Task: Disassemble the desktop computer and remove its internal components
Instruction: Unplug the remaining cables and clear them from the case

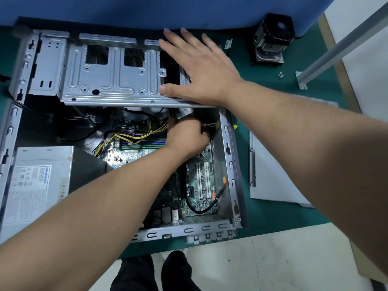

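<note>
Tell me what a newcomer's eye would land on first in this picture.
First, the open computer case lying on the green mat, its motherboard exposed. The right hand presses flat on the metal drive cage at the top, while the left hand reaches under it among the cables. A removed CPU cooler stands at the upper right.

Location: electronics repair workshop. Indicators: a bench covered with a green mat, a blue partition along its far edge, an opened computer case, a removed cooler, loose screws, and a detached side panel.
</note>
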A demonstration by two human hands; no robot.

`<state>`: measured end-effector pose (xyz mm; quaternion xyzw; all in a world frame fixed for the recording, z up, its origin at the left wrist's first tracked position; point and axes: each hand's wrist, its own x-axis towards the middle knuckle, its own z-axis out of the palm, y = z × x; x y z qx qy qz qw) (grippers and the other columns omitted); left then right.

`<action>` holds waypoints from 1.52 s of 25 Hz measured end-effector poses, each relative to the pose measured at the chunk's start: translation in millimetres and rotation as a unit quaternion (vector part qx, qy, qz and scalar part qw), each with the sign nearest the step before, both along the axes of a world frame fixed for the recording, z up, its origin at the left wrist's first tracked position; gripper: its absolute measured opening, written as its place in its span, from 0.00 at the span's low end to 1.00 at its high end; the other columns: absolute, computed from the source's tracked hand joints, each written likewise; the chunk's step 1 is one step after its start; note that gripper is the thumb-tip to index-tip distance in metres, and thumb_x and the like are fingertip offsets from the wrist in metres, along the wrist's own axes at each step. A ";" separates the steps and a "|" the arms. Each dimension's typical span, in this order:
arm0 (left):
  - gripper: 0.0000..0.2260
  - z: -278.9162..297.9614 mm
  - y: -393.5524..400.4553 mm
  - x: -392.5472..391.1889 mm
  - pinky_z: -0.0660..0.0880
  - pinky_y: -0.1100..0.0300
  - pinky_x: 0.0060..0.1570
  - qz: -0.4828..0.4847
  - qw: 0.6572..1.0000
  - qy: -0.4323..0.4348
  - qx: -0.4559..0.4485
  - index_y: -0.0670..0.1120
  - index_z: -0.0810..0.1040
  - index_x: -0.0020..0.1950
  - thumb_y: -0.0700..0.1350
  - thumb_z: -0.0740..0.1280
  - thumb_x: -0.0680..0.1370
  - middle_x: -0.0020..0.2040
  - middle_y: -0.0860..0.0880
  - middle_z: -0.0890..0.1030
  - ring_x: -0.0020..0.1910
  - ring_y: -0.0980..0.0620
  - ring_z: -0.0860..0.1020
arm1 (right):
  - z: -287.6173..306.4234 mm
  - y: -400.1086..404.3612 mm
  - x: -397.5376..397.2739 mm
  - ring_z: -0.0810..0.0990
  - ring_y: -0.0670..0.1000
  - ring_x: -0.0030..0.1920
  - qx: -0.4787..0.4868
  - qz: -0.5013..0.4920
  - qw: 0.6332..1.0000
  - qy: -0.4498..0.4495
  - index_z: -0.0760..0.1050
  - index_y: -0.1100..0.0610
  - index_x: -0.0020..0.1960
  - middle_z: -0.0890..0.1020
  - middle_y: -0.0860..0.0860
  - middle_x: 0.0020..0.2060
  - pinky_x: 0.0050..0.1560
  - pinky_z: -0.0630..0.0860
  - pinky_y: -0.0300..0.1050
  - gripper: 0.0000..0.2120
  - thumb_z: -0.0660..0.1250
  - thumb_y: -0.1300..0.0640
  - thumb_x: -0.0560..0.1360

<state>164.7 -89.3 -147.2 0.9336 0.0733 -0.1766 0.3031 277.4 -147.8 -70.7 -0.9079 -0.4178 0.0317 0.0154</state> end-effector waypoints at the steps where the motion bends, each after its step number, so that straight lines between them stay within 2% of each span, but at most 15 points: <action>1: 0.07 -1.2 2.3 0.1 0.70 0.42 0.68 -0.004 1.000 0.009 -0.011 0.47 0.76 0.46 0.49 0.65 0.80 0.45 0.45 0.78 0.55 0.39 0.79 | 0.2 -0.2 0.0 0.45 0.51 0.83 0.000 0.000 1.000 0.001 0.49 0.46 0.84 0.49 0.44 0.83 0.81 0.44 0.59 0.47 0.49 0.21 0.73; 3: 0.07 -2.4 7.1 1.2 0.70 0.43 0.67 -0.005 0.999 0.016 -0.038 0.47 0.80 0.49 0.49 0.66 0.80 0.48 0.44 0.82 0.55 0.40 0.79 | -0.2 -0.2 -0.8 0.45 0.51 0.83 -0.001 -0.001 1.000 0.003 0.49 0.46 0.84 0.48 0.44 0.83 0.81 0.44 0.59 0.47 0.49 0.21 0.73; 5: 0.08 -0.5 8.0 2.3 0.73 0.50 0.63 0.040 0.996 0.004 -0.079 0.47 0.83 0.54 0.49 0.67 0.80 0.52 0.43 0.84 0.56 0.41 0.80 | -0.4 0.1 -0.5 0.45 0.50 0.83 -0.003 -0.002 1.000 0.001 0.49 0.46 0.84 0.48 0.44 0.83 0.81 0.44 0.59 0.47 0.49 0.21 0.73; 7: 0.10 1.5 6.8 3.1 0.76 0.52 0.59 0.052 0.996 0.001 -0.078 0.46 0.83 0.56 0.49 0.67 0.81 0.52 0.42 0.84 0.54 0.41 0.80 | 0.3 0.1 -0.3 0.45 0.51 0.83 -0.004 -0.003 1.000 0.000 0.49 0.45 0.84 0.48 0.44 0.83 0.81 0.44 0.59 0.47 0.49 0.21 0.73; 10: 0.09 0.1 10.4 -1.7 0.72 0.43 0.66 -0.033 0.999 0.015 -0.027 0.48 0.83 0.47 0.52 0.69 0.80 0.44 0.48 0.84 0.50 0.44 0.81 | 0.3 1.0 -1.4 0.45 0.51 0.83 -0.005 -0.002 1.000 0.000 0.49 0.46 0.84 0.49 0.44 0.83 0.81 0.44 0.59 0.47 0.49 0.21 0.73; 12: 0.09 2.7 19.5 -6.1 0.72 0.46 0.66 -0.064 0.997 0.021 -0.038 0.50 0.85 0.46 0.54 0.72 0.78 0.45 0.52 0.86 0.50 0.48 0.81 | 0.9 1.0 -1.8 0.45 0.51 0.83 -0.006 0.000 1.000 0.002 0.49 0.45 0.84 0.49 0.44 0.83 0.81 0.44 0.59 0.46 0.49 0.22 0.73; 15: 0.08 11.5 31.2 -16.0 0.74 0.49 0.64 -0.161 0.986 -0.024 0.027 0.58 0.87 0.56 0.56 0.70 0.80 0.56 0.55 0.85 0.60 0.49 0.80 | 2.2 0.9 -2.3 0.45 0.51 0.83 -0.008 -0.003 1.000 0.006 0.48 0.45 0.84 0.48 0.44 0.83 0.81 0.44 0.59 0.47 0.49 0.21 0.73; 18: 0.14 12.6 42.3 -26.0 0.74 0.48 0.63 -0.227 0.968 -0.080 0.072 0.56 0.81 0.68 0.52 0.65 0.82 0.65 0.52 0.80 0.66 0.46 0.76 | 1.4 0.2 -2.2 0.45 0.51 0.83 -0.010 -0.001 1.000 0.006 0.48 0.45 0.84 0.48 0.44 0.83 0.81 0.44 0.60 0.47 0.49 0.21 0.73; 21: 0.16 11.0 51.2 -28.3 0.74 0.49 0.63 -0.215 0.969 -0.106 0.061 0.51 0.80 0.70 0.48 0.65 0.83 0.64 0.47 0.80 0.65 0.43 0.76 | 0.5 -0.6 -1.2 0.44 0.50 0.83 -0.009 -0.001 1.000 0.006 0.48 0.45 0.84 0.47 0.44 0.83 0.81 0.43 0.60 0.47 0.48 0.21 0.73; 24: 0.15 6.5 45.3 -15.6 0.75 0.46 0.60 -0.192 0.970 -0.118 0.097 0.45 0.76 0.69 0.46 0.63 0.83 0.64 0.42 0.78 0.64 0.39 0.76 | 0.3 -0.4 0.5 0.45 0.50 0.83 -0.004 -0.001 1.000 0.007 0.48 0.45 0.84 0.47 0.43 0.83 0.81 0.43 0.59 0.47 0.48 0.21 0.73; 27: 0.15 -2.6 33.6 -1.0 0.77 0.44 0.59 -0.178 0.973 -0.103 0.101 0.47 0.74 0.69 0.46 0.62 0.82 0.67 0.42 0.78 0.64 0.37 0.76 | -0.5 -0.3 2.8 0.45 0.49 0.83 0.001 -0.003 1.000 0.006 0.48 0.44 0.84 0.48 0.42 0.83 0.81 0.43 0.58 0.46 0.49 0.21 0.73; 31: 0.14 -15.0 28.7 14.0 0.76 0.47 0.61 -0.164 0.975 -0.129 0.075 0.51 0.79 0.68 0.47 0.64 0.82 0.67 0.44 0.80 0.64 0.39 0.77 | -1.3 -0.9 2.4 0.45 0.48 0.83 0.008 -0.002 1.000 0.008 0.48 0.43 0.83 0.48 0.41 0.83 0.81 0.43 0.56 0.46 0.49 0.21 0.73; 36: 0.10 -22.3 25.5 27.3 0.73 0.54 0.49 -0.129 0.975 -0.170 0.059 0.49 0.81 0.61 0.45 0.66 0.81 0.60 0.42 0.82 0.57 0.40 0.79 | -1.2 -1.3 2.1 0.46 0.47 0.83 0.015 -0.007 1.000 0.010 0.50 0.42 0.83 0.49 0.41 0.83 0.81 0.43 0.55 0.45 0.51 0.22 0.73; 38: 0.11 -25.9 24.6 29.7 0.73 0.54 0.49 -0.135 0.971 -0.182 0.071 0.48 0.81 0.63 0.45 0.67 0.81 0.60 0.42 0.82 0.57 0.40 0.79 | -1.9 -1.4 2.1 0.47 0.48 0.83 0.017 -0.008 1.000 0.009 0.50 0.42 0.83 0.50 0.42 0.83 0.81 0.44 0.55 0.45 0.52 0.22 0.73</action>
